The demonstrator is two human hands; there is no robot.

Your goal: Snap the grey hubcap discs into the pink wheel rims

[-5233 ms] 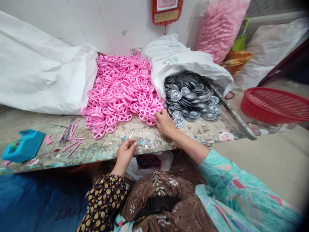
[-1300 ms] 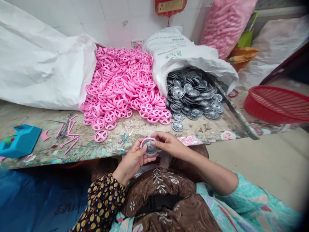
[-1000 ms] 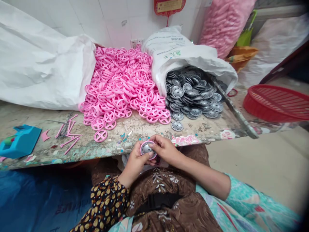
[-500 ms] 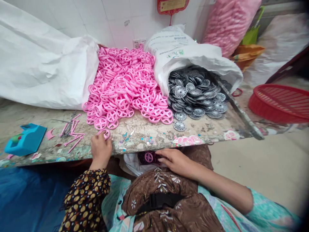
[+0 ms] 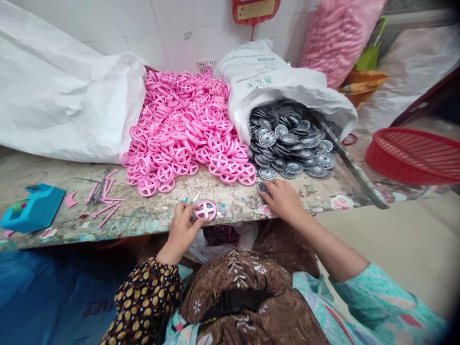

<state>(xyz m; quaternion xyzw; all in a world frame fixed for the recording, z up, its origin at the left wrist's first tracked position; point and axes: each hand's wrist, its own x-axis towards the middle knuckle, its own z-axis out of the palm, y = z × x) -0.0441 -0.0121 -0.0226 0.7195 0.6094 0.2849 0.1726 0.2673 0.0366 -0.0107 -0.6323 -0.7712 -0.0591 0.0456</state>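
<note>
Stained workbench (image 5: 309,191): left hand (image 5: 182,230) pinches a pink wheel (image 5: 205,211), right hand (image 5: 283,201) cups grey disc (image 5: 263,187).

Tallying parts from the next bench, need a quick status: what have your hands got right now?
Left hand gripping the edge of a pink spoked plastic wheel. Right hand over a grey plastic disc, fingertips on it. Small scraps on the bench beside the wheel.

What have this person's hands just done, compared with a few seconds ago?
The hands have parted. The left hand picked up the loose pink plastic wheel from the table and carried it rightward. The right hand reached forward onto a grey disc at the front of the pile. The pink heap and grey heap stayed as they were.
</note>
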